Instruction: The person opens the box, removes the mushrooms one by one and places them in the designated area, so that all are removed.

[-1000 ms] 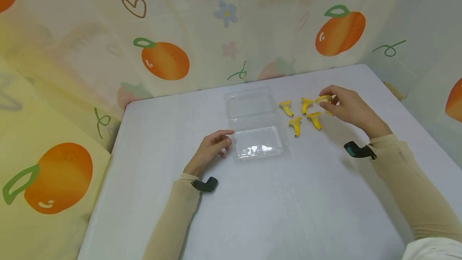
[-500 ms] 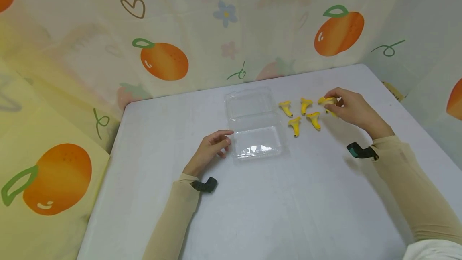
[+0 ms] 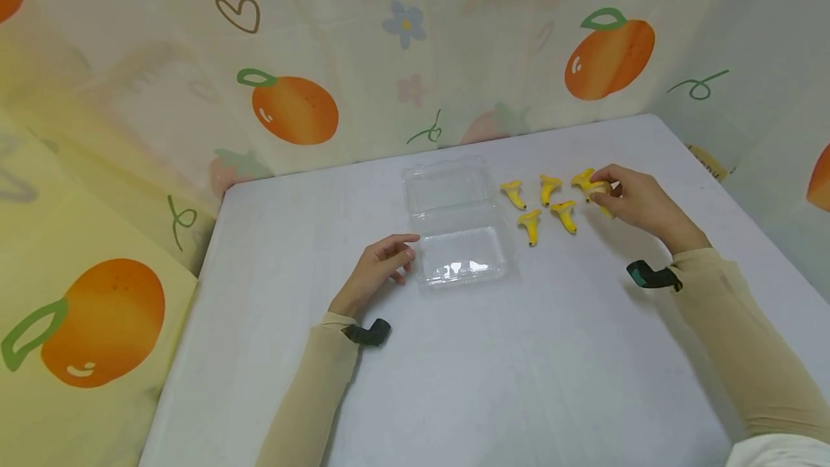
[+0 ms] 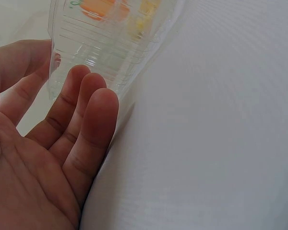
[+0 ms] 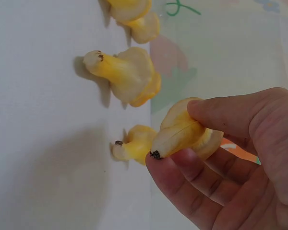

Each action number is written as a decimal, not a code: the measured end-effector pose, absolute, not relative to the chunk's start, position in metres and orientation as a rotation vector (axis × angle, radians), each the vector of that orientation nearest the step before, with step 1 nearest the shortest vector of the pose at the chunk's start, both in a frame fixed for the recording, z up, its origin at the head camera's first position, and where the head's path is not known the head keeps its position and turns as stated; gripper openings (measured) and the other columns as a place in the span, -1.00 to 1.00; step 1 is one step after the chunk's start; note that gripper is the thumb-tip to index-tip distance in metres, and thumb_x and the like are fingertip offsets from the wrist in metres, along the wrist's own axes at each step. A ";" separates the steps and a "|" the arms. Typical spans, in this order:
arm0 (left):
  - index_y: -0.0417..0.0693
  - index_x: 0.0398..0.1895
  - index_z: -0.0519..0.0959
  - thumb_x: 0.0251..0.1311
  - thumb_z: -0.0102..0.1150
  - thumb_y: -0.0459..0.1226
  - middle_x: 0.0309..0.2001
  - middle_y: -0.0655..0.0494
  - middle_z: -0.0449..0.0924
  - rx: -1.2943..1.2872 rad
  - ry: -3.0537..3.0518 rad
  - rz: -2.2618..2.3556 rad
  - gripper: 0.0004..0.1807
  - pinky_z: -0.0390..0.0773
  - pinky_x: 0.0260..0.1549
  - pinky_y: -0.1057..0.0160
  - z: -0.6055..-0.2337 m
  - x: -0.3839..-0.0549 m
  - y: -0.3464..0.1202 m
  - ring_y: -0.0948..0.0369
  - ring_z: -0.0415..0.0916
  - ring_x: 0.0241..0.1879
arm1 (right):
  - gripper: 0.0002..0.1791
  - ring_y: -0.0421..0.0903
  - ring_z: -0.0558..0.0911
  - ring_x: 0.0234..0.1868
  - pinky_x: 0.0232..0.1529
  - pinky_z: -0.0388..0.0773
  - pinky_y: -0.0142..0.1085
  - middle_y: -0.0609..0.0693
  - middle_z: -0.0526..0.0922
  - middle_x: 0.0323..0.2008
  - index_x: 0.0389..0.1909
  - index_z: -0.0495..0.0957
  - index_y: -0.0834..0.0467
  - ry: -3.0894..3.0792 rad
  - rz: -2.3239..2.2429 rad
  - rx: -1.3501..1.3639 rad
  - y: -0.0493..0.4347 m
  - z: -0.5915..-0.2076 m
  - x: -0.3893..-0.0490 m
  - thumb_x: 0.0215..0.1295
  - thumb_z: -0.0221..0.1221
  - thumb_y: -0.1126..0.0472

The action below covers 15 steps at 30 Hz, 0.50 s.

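Note:
My right hand (image 3: 638, 200) pinches a yellow chanterelle-like mushroom (image 5: 180, 132) between thumb and fingers; in the right wrist view its dark stem tip points left. Close beside it in the head view lies another yellow mushroom (image 3: 583, 178). More of them, such as one mushroom (image 3: 529, 225) and another mushroom (image 3: 565, 216), lie on the white table to the left. A clear plastic clamshell box (image 3: 462, 256) stands with its lid (image 3: 447, 186) folded back. At the box's left edge rests my left hand (image 3: 379, 265), fingers relaxed and touching the clear wall (image 4: 93, 60).
White cloth covers the table (image 3: 519, 380). A printed curtain (image 3: 454, 56) with oranges hangs along the back and both sides. Several mushrooms lie between the box and my right hand.
My right hand has moved a little right and toward me with the mushroom in it, uncovering another mushroom on the table. My left hand and the box have stayed in place.

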<state>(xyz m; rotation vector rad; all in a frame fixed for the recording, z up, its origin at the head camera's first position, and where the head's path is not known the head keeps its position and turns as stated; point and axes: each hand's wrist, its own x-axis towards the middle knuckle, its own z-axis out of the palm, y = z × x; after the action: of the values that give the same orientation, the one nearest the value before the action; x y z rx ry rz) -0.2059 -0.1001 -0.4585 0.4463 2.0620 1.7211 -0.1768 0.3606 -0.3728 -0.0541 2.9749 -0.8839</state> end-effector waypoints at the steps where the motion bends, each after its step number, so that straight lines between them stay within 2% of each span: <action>1: -0.13 0.32 0.51 0.41 0.18 -0.28 -0.15 -0.07 0.55 0.446 2.061 1.723 -0.56 0.64 -0.40 0.35 -0.459 -0.206 -0.100 0.23 0.51 -0.26 | -0.62 0.24 0.53 -0.03 -0.38 0.48 -0.31 0.34 0.55 0.08 0.18 0.45 0.29 2.978 -0.882 -0.053 0.362 -0.374 -0.177 0.45 0.18 0.21; 10: -0.11 0.32 0.51 0.42 0.17 -0.27 -0.13 -0.12 0.55 0.448 2.064 1.721 -0.57 0.64 -0.40 0.35 -0.458 -0.205 -0.101 0.22 0.52 -0.26 | -0.61 0.19 0.50 -0.11 -0.41 0.48 -0.27 0.33 0.53 0.03 0.20 0.45 0.29 2.940 -0.862 -0.023 0.367 -0.385 -0.176 0.48 0.15 0.17; 15: -0.10 0.31 0.52 0.41 0.17 -0.27 -0.14 -0.12 0.55 0.440 2.067 1.717 -0.57 0.64 -0.40 0.35 -0.458 -0.205 -0.100 0.21 0.52 -0.26 | -0.64 0.18 0.51 -0.14 -0.40 0.46 -0.29 0.32 0.55 0.00 0.17 0.46 0.29 2.962 -0.855 -0.043 0.369 -0.391 -0.176 0.45 0.15 0.23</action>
<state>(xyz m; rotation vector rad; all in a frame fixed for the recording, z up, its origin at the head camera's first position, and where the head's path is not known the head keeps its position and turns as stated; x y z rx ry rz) -0.2052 -0.0996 -0.4583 0.4396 2.0672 1.7175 -0.1757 0.3688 -0.3911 -0.0434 2.9624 -0.8547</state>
